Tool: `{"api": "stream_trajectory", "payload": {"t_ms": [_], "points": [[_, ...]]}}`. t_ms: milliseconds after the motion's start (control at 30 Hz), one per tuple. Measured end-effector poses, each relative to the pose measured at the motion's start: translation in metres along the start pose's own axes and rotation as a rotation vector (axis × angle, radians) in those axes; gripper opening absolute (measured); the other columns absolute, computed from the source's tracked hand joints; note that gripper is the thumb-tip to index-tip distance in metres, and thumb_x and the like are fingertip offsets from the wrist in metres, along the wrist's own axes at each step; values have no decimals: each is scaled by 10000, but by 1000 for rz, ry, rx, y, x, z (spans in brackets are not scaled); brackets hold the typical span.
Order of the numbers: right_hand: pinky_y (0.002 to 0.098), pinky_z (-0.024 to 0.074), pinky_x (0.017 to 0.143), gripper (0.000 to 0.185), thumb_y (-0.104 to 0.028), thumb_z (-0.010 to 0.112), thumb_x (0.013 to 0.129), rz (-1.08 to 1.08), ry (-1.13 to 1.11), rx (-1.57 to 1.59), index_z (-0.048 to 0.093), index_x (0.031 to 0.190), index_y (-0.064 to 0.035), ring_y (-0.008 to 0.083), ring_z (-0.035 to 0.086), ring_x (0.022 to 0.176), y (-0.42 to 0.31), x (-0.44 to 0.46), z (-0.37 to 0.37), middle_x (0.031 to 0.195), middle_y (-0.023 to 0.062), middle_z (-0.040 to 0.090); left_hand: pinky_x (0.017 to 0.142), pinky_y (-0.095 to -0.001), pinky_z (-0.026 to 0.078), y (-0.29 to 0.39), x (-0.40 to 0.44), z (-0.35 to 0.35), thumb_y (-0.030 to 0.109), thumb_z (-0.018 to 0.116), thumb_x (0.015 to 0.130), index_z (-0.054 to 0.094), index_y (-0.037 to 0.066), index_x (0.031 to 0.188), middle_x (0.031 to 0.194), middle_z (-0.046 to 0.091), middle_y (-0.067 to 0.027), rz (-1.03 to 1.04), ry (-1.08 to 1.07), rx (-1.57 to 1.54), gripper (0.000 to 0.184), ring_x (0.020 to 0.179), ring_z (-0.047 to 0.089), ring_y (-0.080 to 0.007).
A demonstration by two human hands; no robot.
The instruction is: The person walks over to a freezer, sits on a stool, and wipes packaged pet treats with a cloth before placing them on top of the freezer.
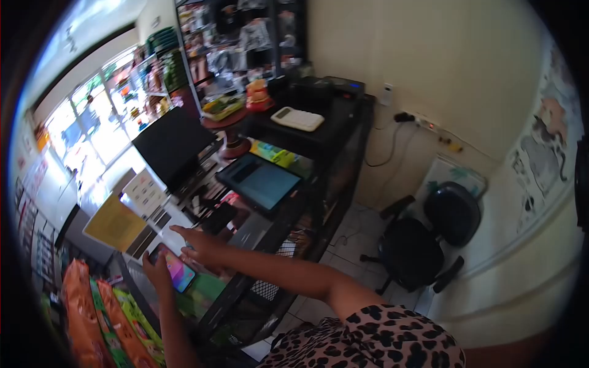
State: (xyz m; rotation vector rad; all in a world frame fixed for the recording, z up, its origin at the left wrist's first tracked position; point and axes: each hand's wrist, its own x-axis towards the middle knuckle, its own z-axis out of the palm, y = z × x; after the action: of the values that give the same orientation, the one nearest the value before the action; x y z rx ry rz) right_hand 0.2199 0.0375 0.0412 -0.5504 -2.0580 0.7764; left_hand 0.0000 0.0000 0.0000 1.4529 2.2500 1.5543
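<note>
A smartphone (180, 274) with a lit, colourful screen lies at an angle over the glass counter top. My left hand (157, 267) is at its left edge, fingers apart and overlapping the phone's side; whether they touch it I cannot tell. Just above the phone's right side is my right hand (205, 248), with the index finger stretched out to the left and the thumb apart from it. Nothing shows in its fingers. A yellow board (116, 224) and a white card with small pictures (145, 189) stand beyond both hands.
A tablet (261, 181), a dark monitor (173, 147) and a white calculator (297, 119) are farther along the counter. Orange and green packs (83, 306) stand at lower left. A black office chair (411, 251) is on the tiled floor at right. Behind are stocked shelves (245, 37).
</note>
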Motion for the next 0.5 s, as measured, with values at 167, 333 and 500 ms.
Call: {"api": "stream_trajectory", "payload": {"t_ms": [167,333,500], "points": [[375,419,782,444,-59,489,802,-81,147,23,404,1238,-57,324,527,882,-62,-80,-46,1005,186,508,843,-377,399,17,-19,15,225,618,728,442,-76,1170,1022,498,-257,66,-18,193,563,968,504,-321],[357,423,752,376,-18,459,822,-40,241,269,462,1195,-63,268,536,874,-89,-215,-36,955,131,528,841,-375,403,4,-14,13,216,613,721,452,-97,1154,1055,498,-262,162,-8,237,558,977,505,-332],[306,431,807,323,-27,515,777,606,454,9,527,1097,-66,239,558,887,-62,-401,-11,952,113,556,895,-370,386,10,-14,11,221,590,754,413,-125,1173,1117,479,-263,87,-89,42,572,1041,487,-342]]}}
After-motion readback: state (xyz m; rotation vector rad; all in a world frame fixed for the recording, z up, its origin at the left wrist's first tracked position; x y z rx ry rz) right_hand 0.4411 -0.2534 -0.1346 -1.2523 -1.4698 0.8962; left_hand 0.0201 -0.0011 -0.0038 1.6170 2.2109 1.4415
